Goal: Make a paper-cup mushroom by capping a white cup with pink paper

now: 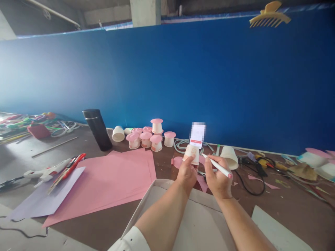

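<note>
My left hand [187,173] grips a small white paper cup [193,152] with a drawn square outline on its side. My right hand [219,179] is closed round a white marker with a pink end [220,168]. The marker's tip points at the cup from the right, just beside it; whether they touch I cannot tell. Behind the cup stands a pale screen, partly pixelated [198,134]. Pink paper pieces [178,162] lie under and around the hands. A bare white cup [229,157] rests right of my right hand.
Several cups with pink paper tops [156,142] stand by the blue wall [162,76]. A black bottle [97,129], pink sheets [112,177], a utility knife [66,170], red-handled scissors [74,165] and a glue gun [48,170] are to the left. Cables and scraps lie right.
</note>
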### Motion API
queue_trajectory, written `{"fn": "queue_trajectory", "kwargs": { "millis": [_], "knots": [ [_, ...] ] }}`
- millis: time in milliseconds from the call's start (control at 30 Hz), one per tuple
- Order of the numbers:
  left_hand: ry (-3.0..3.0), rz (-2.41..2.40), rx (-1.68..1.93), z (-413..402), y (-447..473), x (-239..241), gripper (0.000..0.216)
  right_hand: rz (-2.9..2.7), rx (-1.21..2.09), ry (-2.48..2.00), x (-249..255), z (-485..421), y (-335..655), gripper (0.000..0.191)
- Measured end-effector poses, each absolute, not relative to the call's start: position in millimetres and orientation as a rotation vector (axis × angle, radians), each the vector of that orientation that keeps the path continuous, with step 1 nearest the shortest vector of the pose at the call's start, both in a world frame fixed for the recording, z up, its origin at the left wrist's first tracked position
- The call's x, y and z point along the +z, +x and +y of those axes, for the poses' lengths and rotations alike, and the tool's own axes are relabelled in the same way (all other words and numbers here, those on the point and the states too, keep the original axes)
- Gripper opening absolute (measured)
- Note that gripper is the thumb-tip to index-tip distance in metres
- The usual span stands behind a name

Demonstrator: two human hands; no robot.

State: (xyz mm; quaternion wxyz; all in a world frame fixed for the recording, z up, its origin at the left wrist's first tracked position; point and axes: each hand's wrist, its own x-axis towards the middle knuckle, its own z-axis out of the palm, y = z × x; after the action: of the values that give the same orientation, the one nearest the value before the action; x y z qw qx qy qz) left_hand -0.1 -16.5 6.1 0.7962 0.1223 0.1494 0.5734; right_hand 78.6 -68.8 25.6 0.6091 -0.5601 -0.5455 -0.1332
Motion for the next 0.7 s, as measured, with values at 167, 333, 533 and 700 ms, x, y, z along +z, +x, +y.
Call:
{"fn": "queue_trajectory", "kwargs": {
  "millis": [167, 333, 533, 700],
  "knots": [
    [0.265, 0.322, 1.219, -15.9, -0.3, 5.7, 0.034, -1.275, -0.293, -1.294, 24.4, -69.2, 78.7, 0.014],
    [0.32, 0.25, 1.221, -15.5, -0.8, 1.4, 0.036, -1.302, -0.278, -1.266, 22.5, -68.8, 79.4, 0.013],
    [0.315, 0.258, 1.195, -14.5, -1.3, 0.6, 0.042, -1.3, -0.294, -1.27, 20.1, -67.4, 80.6, 0.013],
    [0.328, 0.279, 1.202, -15.8, -1.6, 2.9, 0.039, -1.29, -0.302, -1.272, 19.4, -66.5, 80.4, 0.013]
  ]
}}
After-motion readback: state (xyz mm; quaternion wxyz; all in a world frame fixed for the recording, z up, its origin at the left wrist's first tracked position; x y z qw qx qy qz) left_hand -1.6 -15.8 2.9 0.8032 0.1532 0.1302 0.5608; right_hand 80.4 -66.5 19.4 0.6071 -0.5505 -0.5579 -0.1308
